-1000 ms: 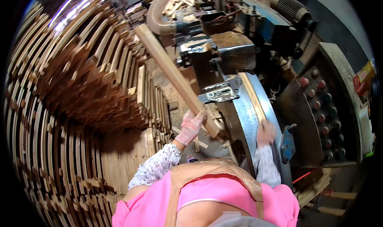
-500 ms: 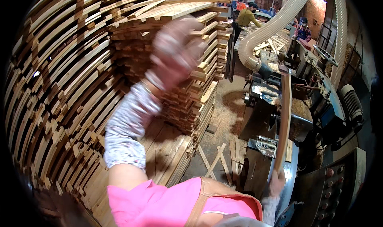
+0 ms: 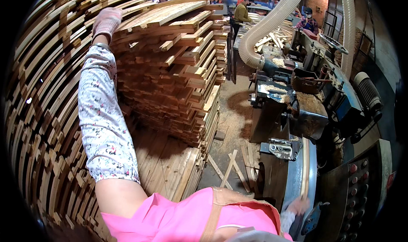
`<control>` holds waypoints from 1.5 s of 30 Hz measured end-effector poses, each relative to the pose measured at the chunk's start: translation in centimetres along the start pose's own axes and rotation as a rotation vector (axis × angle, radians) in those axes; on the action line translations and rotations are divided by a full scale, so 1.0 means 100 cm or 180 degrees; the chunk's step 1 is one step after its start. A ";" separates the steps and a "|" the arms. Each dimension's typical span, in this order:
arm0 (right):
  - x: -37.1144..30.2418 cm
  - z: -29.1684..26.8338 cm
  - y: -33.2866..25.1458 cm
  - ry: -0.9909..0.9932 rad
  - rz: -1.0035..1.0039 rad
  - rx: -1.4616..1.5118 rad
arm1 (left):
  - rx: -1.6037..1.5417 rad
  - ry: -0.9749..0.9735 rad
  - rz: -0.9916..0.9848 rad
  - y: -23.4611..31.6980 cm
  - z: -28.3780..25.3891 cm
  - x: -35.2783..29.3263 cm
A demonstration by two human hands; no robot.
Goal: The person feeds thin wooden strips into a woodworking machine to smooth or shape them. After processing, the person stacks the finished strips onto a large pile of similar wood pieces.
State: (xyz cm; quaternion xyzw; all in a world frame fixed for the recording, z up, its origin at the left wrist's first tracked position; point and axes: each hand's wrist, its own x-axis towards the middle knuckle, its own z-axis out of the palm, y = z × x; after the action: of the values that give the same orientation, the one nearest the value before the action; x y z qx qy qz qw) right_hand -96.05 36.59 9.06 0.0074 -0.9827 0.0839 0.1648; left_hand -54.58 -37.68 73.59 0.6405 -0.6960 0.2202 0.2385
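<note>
My left hand [image 3: 106, 22], in a pale glove, is raised high and rests on the top of a tall stack of wooden slats [image 3: 178, 72]. Whether its fingers grip a slat I cannot tell. My right hand [image 3: 298, 206] is low at the right and holds the near end of a long thin wooden strip [image 3: 306, 165] that lies along the metal bed of the machine [image 3: 293, 174].
A woodworking machine [image 3: 306, 101] with a ribbed dust hose [image 3: 272, 21] and sawdust fills the right. A control panel with red buttons [image 3: 361, 178] sits near it. More slat stacks [image 3: 38, 114] curve along the left. Offcuts [image 3: 229, 167] lie on the floor. Other people [image 3: 242, 10] work at the back.
My left hand let go of the long strip, swung up and left, and now rests on top of the slat stack. My view turned toward the stack. The right hand stayed at the machine.
</note>
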 end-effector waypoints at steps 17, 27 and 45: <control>0.020 -0.237 -0.356 -0.3110 -0.1338 0.6276 | -0.4169 -0.2148 0.2324 0.197 0.021 -0.481; -0.047 -0.133 0.042 -0.0842 -0.0969 0.0908 | 0.0272 0.1711 0.1794 0.089 0.005 -0.175; 0.058 -0.006 -0.154 -0.0553 -0.1674 0.2747 | -0.1659 0.2562 0.1623 0.041 0.045 -0.344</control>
State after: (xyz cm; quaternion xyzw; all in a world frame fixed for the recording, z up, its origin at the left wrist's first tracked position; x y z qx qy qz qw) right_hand -100.69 21.61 14.01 0.3287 -0.8335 0.4368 0.0801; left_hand -56.62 -12.99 48.90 0.2360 -0.7145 0.3190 0.5761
